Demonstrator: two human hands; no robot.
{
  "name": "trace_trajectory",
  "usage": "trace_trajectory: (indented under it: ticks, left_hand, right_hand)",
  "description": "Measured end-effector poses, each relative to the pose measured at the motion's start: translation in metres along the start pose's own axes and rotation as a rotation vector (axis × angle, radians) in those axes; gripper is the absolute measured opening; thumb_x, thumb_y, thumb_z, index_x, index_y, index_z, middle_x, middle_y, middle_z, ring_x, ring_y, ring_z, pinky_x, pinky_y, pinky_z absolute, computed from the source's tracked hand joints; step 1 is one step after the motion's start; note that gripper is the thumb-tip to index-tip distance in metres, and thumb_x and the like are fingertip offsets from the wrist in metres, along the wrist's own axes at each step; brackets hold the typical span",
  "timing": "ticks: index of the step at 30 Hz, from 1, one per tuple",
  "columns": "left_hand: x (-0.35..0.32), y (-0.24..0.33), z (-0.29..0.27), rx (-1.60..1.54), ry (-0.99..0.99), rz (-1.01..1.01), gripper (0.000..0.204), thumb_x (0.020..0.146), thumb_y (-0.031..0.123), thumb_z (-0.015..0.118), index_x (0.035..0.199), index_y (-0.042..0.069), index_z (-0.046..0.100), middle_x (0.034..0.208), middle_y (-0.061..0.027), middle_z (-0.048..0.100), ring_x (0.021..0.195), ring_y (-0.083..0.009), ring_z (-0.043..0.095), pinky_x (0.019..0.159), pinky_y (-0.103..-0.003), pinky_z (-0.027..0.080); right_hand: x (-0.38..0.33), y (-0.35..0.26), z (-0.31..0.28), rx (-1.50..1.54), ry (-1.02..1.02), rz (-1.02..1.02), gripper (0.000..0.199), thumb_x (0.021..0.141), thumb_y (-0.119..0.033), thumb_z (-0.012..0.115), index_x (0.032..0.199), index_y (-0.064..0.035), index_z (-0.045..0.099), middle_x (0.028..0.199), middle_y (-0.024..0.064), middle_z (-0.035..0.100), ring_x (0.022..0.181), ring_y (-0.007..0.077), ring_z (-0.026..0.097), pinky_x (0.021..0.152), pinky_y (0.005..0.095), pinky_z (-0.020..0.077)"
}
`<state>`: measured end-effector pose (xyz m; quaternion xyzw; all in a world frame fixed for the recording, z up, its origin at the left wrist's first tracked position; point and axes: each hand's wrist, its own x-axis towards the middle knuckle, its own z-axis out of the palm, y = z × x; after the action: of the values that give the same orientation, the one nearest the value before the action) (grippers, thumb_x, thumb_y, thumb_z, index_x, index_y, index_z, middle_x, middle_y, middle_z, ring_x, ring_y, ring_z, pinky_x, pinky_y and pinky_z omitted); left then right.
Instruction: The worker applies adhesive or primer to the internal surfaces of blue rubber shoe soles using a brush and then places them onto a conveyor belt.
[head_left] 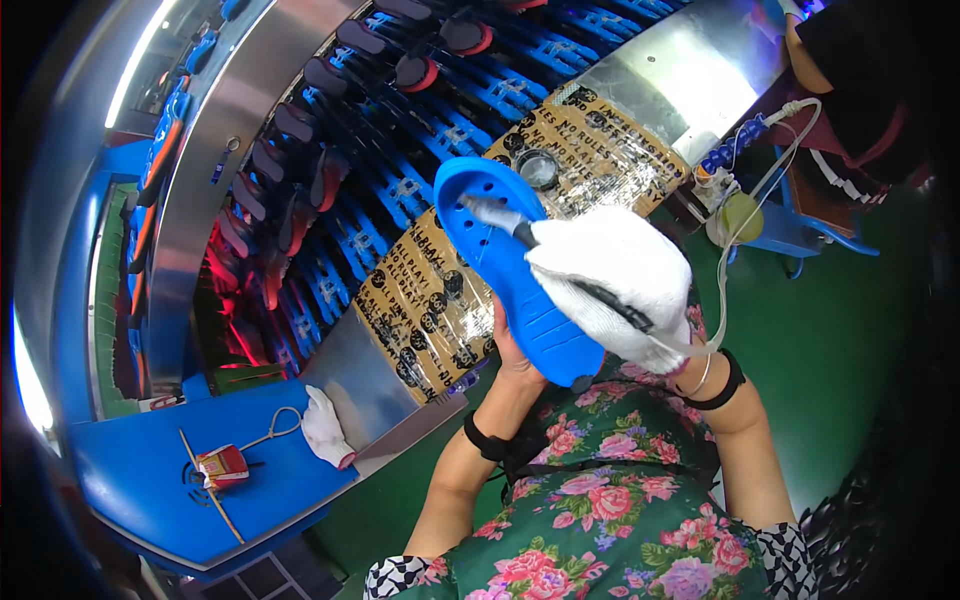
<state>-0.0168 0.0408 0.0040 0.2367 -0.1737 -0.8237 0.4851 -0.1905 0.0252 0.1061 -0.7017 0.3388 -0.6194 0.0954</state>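
Note:
A blue shoe sole with small round holes at its wider end is held up in front of me, tilted. My left hand, bare, grips it from the side near its narrower end; most of its fingers are hidden behind it. My right hand wears a white knitted glove and is closed around a brush. The brush's pale bristles lie over the holed end of the sole. A thin pale tube runs beside the glove and past my right wrist.
Behind the sole is a taped cardboard sheet with a small round dish. Beyond it, a blue slatted conveyor carries several dark soles. A loose white glove lies on the blue table at left. Another person is at far right.

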Motion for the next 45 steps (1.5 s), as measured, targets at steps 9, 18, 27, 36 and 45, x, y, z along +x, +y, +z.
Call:
trace_trajectory:
  ticks: [9,18,27,36,45]
  left_hand:
    - [0.016,0.009,0.009,-0.011,-0.021,0.065,0.09,0.088,0.071,0.06,0.153,0.012,0.038,0.151,-0.0153,0.048,0.138,-0.0352,0.048,0.118,-0.055,0.035]
    - [0.037,0.024,0.007,-0.222,-0.272,0.147,0.092,0.089,0.062,0.067,0.157,0.011,0.03,0.152,-0.0134,0.047,0.133,-0.0347,0.051,0.115,-0.056,0.039]
    - [0.045,0.029,0.008,-0.294,-0.257,0.091,0.098,0.083,0.071,0.067,0.151,0.009,0.034,0.142,-0.0149,0.053,0.128,-0.0456,0.053,0.107,-0.062,0.047]
    - [0.046,0.044,0.009,-0.349,-0.432,-0.104,0.096,0.081,0.074,0.067,0.15,0.014,0.04,0.138,-0.0239,0.055,0.115,-0.0454,0.06,0.099,-0.063,0.05]
    - [0.043,0.049,0.002,-0.31,-0.342,-0.065,0.104,0.079,0.08,0.062,0.152,0.01,0.036,0.139,-0.0207,0.054,0.122,-0.0458,0.055,0.096,-0.058,0.052]
  right_hand:
    - [-0.017,0.001,0.008,0.318,0.055,0.231,0.016,0.078,0.0,0.078,0.094,-0.0034,0.076,0.1,0.0147,0.076,0.088,0.026,0.074,0.079,0.0374,0.0575]
    - [-0.027,0.001,0.022,0.326,0.07,0.174,0.014,0.079,-0.005,0.079,0.093,-0.0043,0.078,0.1,0.0132,0.076,0.087,0.0266,0.073,0.08,0.0386,0.0567]
    - [-0.041,0.008,0.019,0.254,-0.049,0.054,0.021,0.076,-0.006,0.081,0.097,-0.007,0.078,0.1,0.0114,0.076,0.087,0.0275,0.074,0.079,0.0388,0.0578]
    - [-0.049,0.001,0.013,0.265,-0.21,0.0,0.022,0.081,-0.01,0.078,0.103,-0.0096,0.077,0.101,0.008,0.076,0.091,0.026,0.073,0.081,0.039,0.0584]
    - [-0.052,0.001,0.01,0.343,-0.245,0.087,0.02,0.079,-0.01,0.081,0.098,-0.0108,0.076,0.097,0.0085,0.074,0.087,0.0245,0.072,0.079,0.0356,0.0583]
